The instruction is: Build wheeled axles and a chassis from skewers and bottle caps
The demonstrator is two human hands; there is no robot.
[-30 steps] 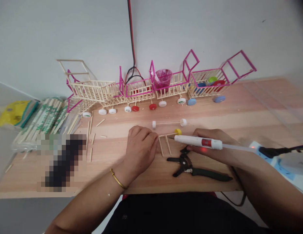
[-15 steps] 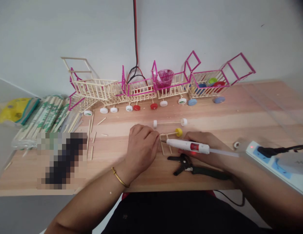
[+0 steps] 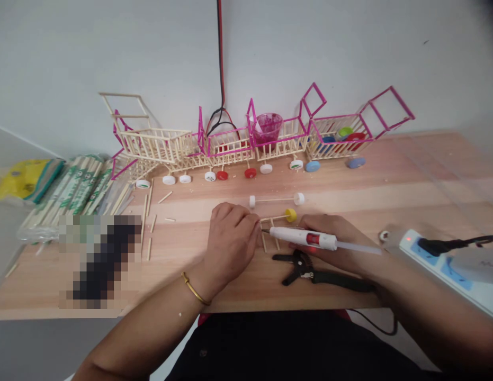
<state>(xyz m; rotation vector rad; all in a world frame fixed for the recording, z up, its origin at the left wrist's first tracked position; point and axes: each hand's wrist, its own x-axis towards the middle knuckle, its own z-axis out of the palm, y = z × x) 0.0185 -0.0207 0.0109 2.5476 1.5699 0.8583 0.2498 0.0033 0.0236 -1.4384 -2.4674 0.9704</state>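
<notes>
My right hand (image 3: 325, 241) is closed around a white hot glue gun (image 3: 289, 235) with a clear glue stick (image 3: 357, 247) out of its back end. Its dark nozzle points left, close to my left fingertips. My left hand (image 3: 232, 238) is closed, its fingertips pinching the left end of a small wooden stick frame (image 3: 272, 227). A yellow bottle cap (image 3: 290, 215) sits as a wheel on the frame's right end. What lies under my left fingers is hidden. Just behind is a stick axle (image 3: 276, 199) with a white cap at each end.
Pliers (image 3: 305, 270) lie in front of the glue gun. Several stick carts (image 3: 230, 145) with cap wheels line the wall, one holding a pink-stained cup (image 3: 267, 131). Stick bundles (image 3: 77, 182) and loose sticks (image 3: 144, 222) lie left. A power strip (image 3: 432, 256) is at right.
The glue gun has shifted very slightly, its back end a little to the left. My left hand and the stick frame stay nearly where they were.
</notes>
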